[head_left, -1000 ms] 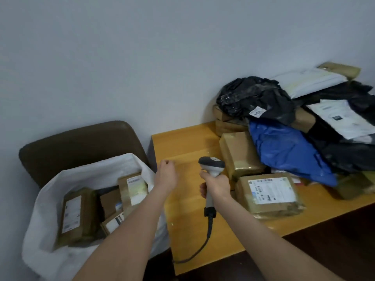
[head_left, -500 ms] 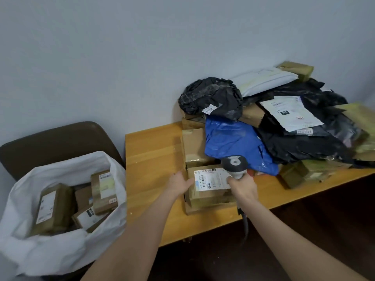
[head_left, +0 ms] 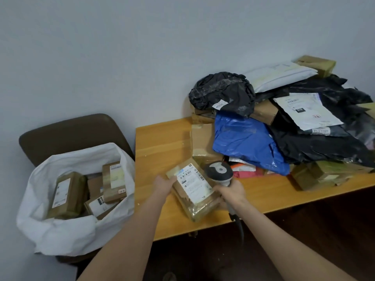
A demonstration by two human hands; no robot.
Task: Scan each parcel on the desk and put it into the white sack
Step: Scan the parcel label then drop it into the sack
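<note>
My left hand (head_left: 164, 184) grips the left end of a taped brown box parcel (head_left: 194, 191) with a white barcode label, tilted up off the wooden desk (head_left: 158, 142). My right hand (head_left: 233, 192) holds a grey handheld scanner (head_left: 219, 172) by its handle, its head right beside the label. The white sack (head_left: 60, 230) stands open to the left of the desk with several brown boxes inside.
A heap of parcels covers the desk's right half: a blue bag (head_left: 247, 140), black bags (head_left: 223, 92), a white mailer (head_left: 282, 75), brown boxes (head_left: 203, 142). The sack sits on a brown chair (head_left: 69, 130). The scanner cable hangs over the desk's front edge.
My left hand reached from the desk's left side to the labelled box, took hold of it and lifted and turned it toward me. The scanner moved right, next to the label.
</note>
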